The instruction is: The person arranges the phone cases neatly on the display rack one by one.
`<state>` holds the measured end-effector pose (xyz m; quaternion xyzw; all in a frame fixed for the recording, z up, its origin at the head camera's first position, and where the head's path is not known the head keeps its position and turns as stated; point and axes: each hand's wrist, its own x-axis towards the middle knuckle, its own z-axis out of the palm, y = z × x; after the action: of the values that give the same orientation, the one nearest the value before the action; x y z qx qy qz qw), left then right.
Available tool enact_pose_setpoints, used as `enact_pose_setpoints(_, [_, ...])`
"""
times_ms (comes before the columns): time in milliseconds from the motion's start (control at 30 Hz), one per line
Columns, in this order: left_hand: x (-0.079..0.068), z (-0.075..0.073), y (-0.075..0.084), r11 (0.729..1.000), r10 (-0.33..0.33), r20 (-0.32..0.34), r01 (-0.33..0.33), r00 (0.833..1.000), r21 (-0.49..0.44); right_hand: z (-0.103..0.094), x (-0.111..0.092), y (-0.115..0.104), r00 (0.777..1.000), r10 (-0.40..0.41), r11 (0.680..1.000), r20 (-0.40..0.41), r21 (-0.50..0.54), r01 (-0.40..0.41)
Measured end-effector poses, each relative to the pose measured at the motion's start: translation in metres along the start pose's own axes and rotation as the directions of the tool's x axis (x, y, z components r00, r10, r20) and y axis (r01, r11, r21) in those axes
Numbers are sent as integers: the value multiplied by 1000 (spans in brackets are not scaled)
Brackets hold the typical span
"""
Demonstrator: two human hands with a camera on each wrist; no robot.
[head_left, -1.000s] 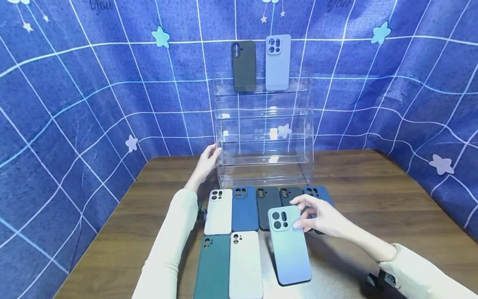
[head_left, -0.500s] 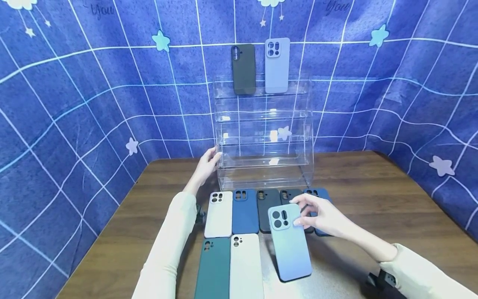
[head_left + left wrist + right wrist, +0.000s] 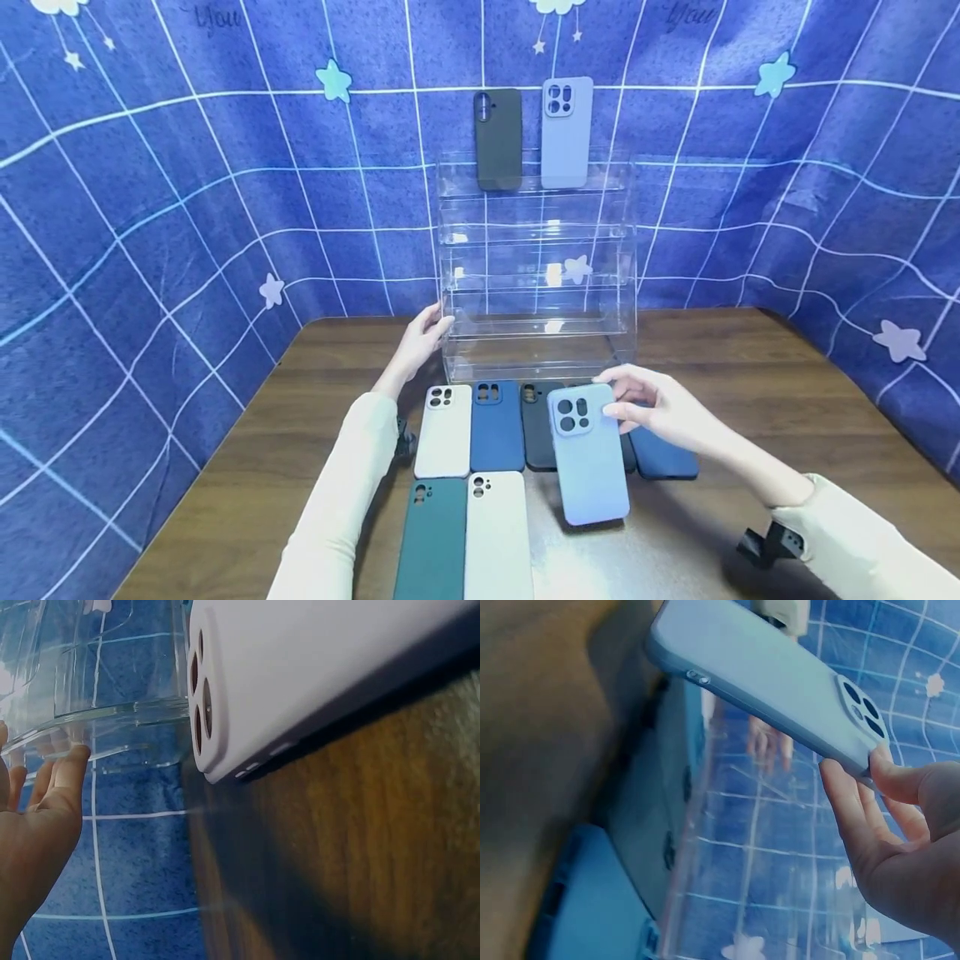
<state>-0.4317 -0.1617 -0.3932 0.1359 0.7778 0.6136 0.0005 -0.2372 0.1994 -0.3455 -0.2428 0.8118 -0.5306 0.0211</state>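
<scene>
Right hand [image 3: 656,404], right of centre, pinched a pale blue phone case [image 3: 592,467] at the upper corner nearest it, thumb against fingers. Case hung tilted above the tabletop [image 3: 285,433], camera cutouts at the top and facing the wearer; the corner hold left most of the back uncovered, presumably to keep it upright-readable.

Left hand [image 3: 420,342] lay at the left side of a clear tiered stand [image 3: 536,327], centre of the frame. Fingers slightly bent, tips against the side panel; could not tell whether they clasped its edge. Likely there to steady a light, see-through piece.

Top tier: a charcoal phone case [image 3: 498,142] and a lavender phone case [image 3: 567,137], side by side, upright, backs outward, probably so each showed its full face.

Below the stand, cases lay flat, cutouts toward the top of the frame: a white phone case [image 3: 442,437], a navy phone case [image 3: 498,433], a black phone case [image 3: 538,425] partly covered by the held one, and another blue case [image 3: 667,454] at right. Nearer, a green case [image 3: 429,542] beside a cream case [image 3: 497,533]. Shared orientation probably made picking up easy.
</scene>
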Motion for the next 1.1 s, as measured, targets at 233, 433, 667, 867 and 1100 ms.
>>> enact_pose_setpoints(233, [1,1,-3,1000,-5,-3,5,1000,-8,-21,13,-16,997,-39,999,-61,-13,39])
enact_pose_setpoints(433, [0,2,-2,1000,-6,10,6,1000,-8,-40,27,-34,990,-72,997,-122,-18,71])
enact_pose_setpoints(667, [2,3,-2,999,-1,9,2,1000,-44,-61,50,-50,971,-130,991,-200,-52,122])
enact_pose_setpoints(867, [4,2,-9,999,2,-10,-3,1000,-33,-75,67,-68,957,-133,991,-256,-51,124])
enact_pose_setpoints(1100, [3,0,-11,1000,-10,-1,10,1000,-18,-89,88,-84,930,-158,986,-332,-110,128])
